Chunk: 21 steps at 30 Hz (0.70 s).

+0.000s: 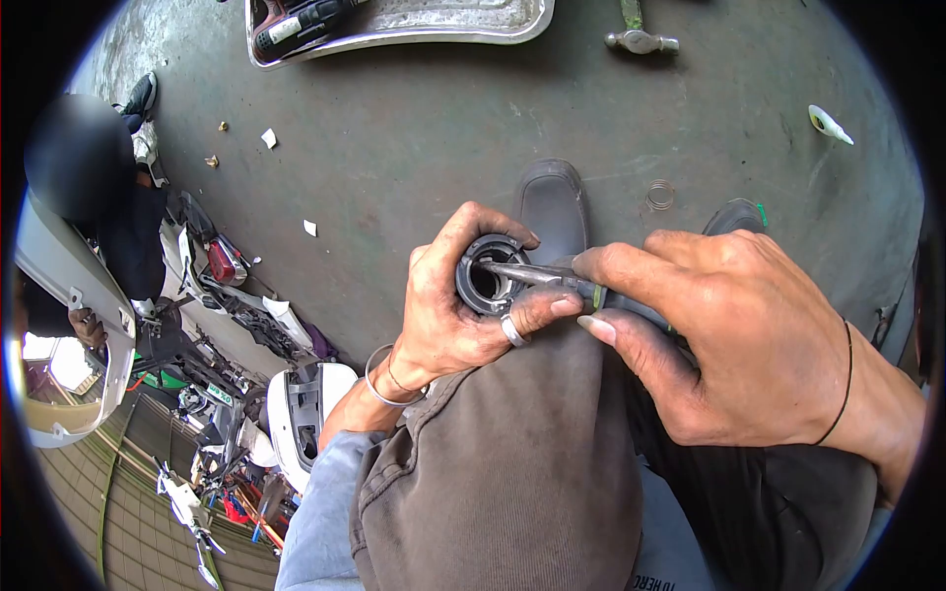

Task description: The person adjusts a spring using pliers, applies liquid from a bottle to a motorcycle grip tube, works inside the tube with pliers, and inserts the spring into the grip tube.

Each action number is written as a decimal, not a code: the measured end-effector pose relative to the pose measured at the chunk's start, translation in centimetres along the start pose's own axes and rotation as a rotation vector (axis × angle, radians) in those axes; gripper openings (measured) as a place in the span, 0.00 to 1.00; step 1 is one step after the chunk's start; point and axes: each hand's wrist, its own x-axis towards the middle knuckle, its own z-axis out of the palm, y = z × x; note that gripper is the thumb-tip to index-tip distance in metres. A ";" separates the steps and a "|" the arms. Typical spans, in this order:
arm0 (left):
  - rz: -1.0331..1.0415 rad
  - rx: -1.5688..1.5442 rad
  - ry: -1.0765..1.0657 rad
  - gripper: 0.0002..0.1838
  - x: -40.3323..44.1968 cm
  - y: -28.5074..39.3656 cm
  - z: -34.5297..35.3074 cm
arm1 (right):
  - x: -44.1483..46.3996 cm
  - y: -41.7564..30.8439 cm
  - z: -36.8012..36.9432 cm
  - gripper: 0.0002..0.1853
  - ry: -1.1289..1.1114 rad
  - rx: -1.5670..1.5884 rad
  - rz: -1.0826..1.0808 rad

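Note:
My left hand (441,313) is wrapped around a black, hollow cylindrical part (465,287), its round opening facing up above my knee. My right hand (734,340) grips a pair of long-nose pliers (537,275) with dark handles and a yellow-green mark. The metal tip of the pliers reaches into the opening of the cylindrical part. My left thumb lies alongside the pliers near the rim. My right palm hides most of the handles. What the tip touches inside is too small to make out.
A metal tray (414,37) holding a power drill (301,27) lies ahead. A hammer (641,41), a coiled spring (659,195) and a small white bottle (830,125) are on the floor. At left are motorcycle parts and another person (133,222) holding a curved panel (74,256).

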 end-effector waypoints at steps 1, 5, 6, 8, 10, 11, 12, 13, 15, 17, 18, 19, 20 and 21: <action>-0.010 -0.007 -0.002 0.30 -0.1 0.0 0.0 | 0.0 0.1 0.1 0.15 0.012 -0.008 -0.012; -0.050 -0.082 -0.010 0.30 -0.1 -0.3 0.0 | 0.0 -0.1 0.1 0.16 -0.016 -0.118 -0.019; -0.063 -0.110 -0.014 0.29 -0.1 -0.3 0.0 | 0.0 -0.2 0.1 0.17 -0.026 -0.147 -0.019; -0.075 -0.100 -0.020 0.29 -0.1 -0.1 0.0 | 0.1 -0.3 0.2 0.17 -0.031 -0.183 -0.023; -0.066 -0.079 -0.026 0.29 -0.1 -0.1 -0.1 | 0.1 -0.4 0.2 0.17 -0.030 -0.212 -0.027; -0.051 -0.064 -0.029 0.29 -0.1 -0.2 -0.1 | 0.1 -0.4 0.2 0.17 -0.028 -0.226 -0.030; -0.039 -0.050 -0.032 0.29 -0.1 -0.2 -0.1 | 0.1 -0.5 0.3 0.17 -0.022 -0.226 -0.027; -0.031 -0.046 -0.032 0.29 -0.1 -0.2 -0.1 | 0.0 -0.6 0.5 0.18 -0.013 -0.226 -0.025; -0.022 -0.038 -0.032 0.29 -0.1 -0.1 -0.1 | -0.1 -0.7 0.8 0.18 -0.004 -0.232 -0.025; 0.019 -0.009 -0.028 0.30 -0.1 -0.4 -0.2 | -0.2 -0.7 1.1 0.18 0.002 -0.248 -0.024; 0.041 0.006 -0.026 0.30 -0.1 -0.5 -0.2 | -0.2 -0.8 1.1 0.18 -0.004 -0.246 -0.017; 0.033 0.008 -0.031 0.30 0.0 -0.4 -0.2 | -0.2 -0.9 1.0 0.19 -0.011 -0.244 -0.009; 0.024 0.010 -0.035 0.31 0.0 -0.3 -0.2 | -0.2 -1.0 1.1 0.19 -0.017 -0.241 -0.001; 0.017 0.013 -0.037 0.31 0.0 -0.2 -0.2 | -0.3 -1.0 1.2 0.19 -0.016 -0.242 0.003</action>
